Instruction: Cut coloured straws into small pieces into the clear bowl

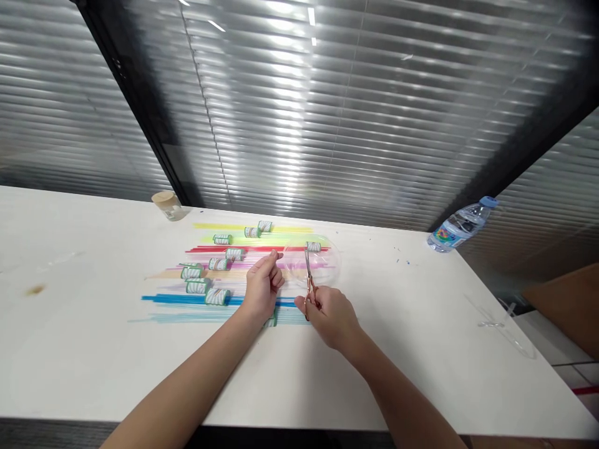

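Note:
My right hand (334,315) grips a small pair of scissors (311,284) by its copper-coloured handles, the blades pointing away from me. To the left, my left hand (262,284) is closed in a pinch, thumb and forefinger together; what it holds is too small to make out. Beyond the scissors a clear, curved loop or dish-like outline shows faintly. Beneath both hands lie bundles of thin coloured sticks or strands, among them a blue bundle (180,299), a red bundle (206,249) and a yellow bundle (219,226). Green-and-white paper labels (218,296) wrap several bundles.
A glass jar with a wooden lid (168,204) stands at the back left. On the right are a water bottle with a blue cap (461,226) and a clear looped strand (503,325). Small scraps dot the white table (93,349); blinds (281,112) rise behind it.

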The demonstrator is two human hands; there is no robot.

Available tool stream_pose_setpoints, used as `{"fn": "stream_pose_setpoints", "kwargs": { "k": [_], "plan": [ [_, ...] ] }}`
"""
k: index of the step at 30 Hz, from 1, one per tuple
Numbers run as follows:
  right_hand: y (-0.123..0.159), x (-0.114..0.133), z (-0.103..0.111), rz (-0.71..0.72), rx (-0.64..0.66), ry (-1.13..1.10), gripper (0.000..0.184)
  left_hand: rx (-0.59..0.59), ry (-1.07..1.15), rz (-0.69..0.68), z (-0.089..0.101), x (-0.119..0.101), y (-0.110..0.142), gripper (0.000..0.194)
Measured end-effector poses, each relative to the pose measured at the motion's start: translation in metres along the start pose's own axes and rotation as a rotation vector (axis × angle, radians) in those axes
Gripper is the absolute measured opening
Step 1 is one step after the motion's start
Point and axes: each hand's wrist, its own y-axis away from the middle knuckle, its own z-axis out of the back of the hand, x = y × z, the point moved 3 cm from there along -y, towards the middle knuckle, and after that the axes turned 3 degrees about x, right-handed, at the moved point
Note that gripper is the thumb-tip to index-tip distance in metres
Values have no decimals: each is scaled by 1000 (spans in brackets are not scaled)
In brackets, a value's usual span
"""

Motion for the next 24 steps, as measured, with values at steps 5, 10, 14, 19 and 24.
{"fn": "stream_pose_setpoints", "kwargs": {
  "k": [5,10,14,19,24],
  "plan": [
    [-1,-2,-2,7,-20,20,50,15,-4,12,-1,0,2,34],
    [-2,-1,-1,-5,-25,90,53,28,-16,12,-1,1,3,33],
    [-1,-1,0,-21,-21,138,57,41,-46,-6,-1,2,4,32],
    [-1,-2,-2,-22,-19,151,59,41,-55,-15,-1,1,4,32],
    [-2,-2,-2,-17,-14,118,61,60,-54,-5,-1,3,4,32]
  ]
}}
